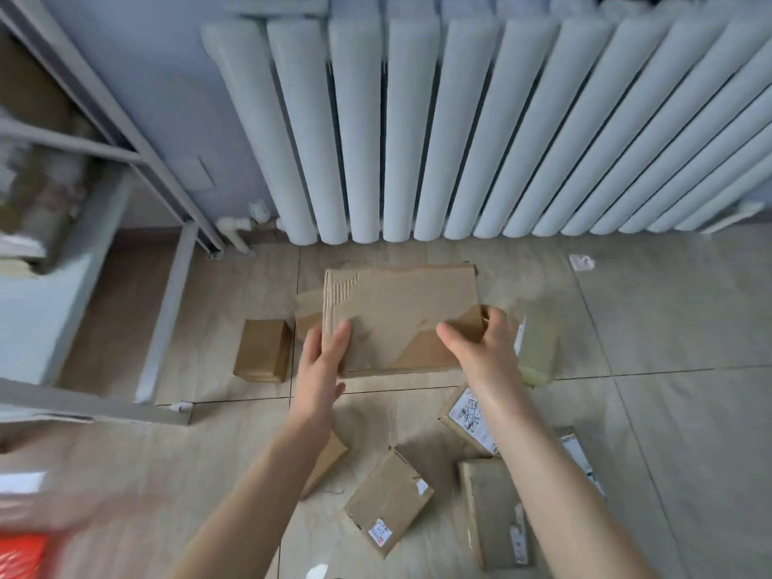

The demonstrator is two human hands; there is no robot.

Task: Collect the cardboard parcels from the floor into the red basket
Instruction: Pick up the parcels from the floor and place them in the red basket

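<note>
Left grip (323, 365) and right grip (484, 348) both hold flat box (397, 311) by its edges. Risk: torn facing peels, so box slips short of red basket (21, 553).

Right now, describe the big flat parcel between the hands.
The big flat parcel is a thin brown cardboard box, its top skin torn to show corrugation at the left and a darker patch at the right. It sits roughly level before the radiator. The left hand grips its near left edge, the right hand its right corner.
</note>
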